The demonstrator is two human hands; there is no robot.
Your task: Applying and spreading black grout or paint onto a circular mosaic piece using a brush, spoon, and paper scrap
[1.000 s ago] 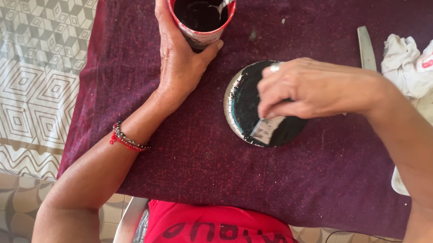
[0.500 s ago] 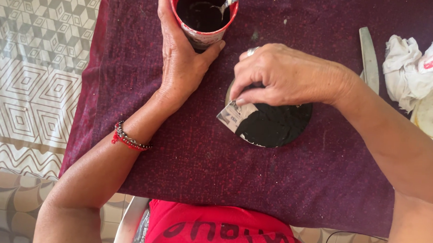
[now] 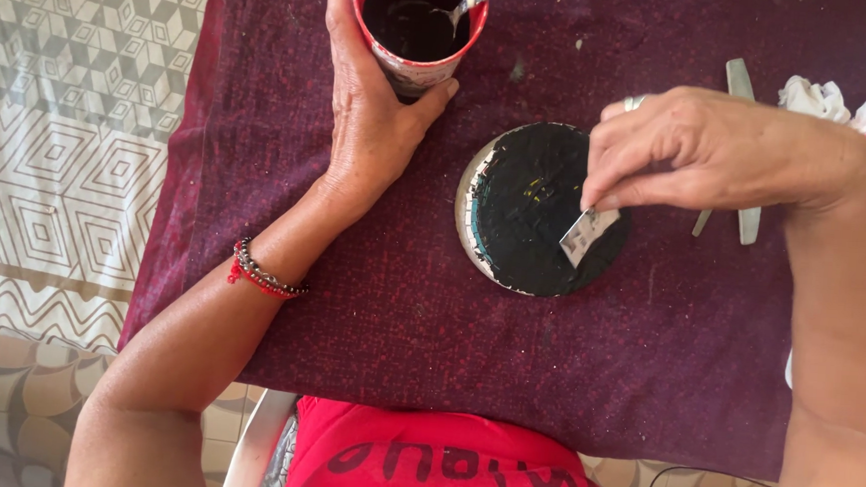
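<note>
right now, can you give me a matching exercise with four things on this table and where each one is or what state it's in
Things:
1. cup
2. round disc
3. small scraper
4. crumpled cloth

States or places:
A. pinched in the right hand, touching the disc
B. lying at the far right edge of the table
C. held by the left hand, full of dark paste
D. flat on the purple cloth, coated black

Pairs: 1-C, 2-D, 3-A, 4-B

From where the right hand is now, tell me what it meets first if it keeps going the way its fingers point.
The right hand points left, pinching a small scraper card on the black-coated disc. Straight on it would cross the disc, then probably meet the left hand around the red cup; depth is unclear.
</note>
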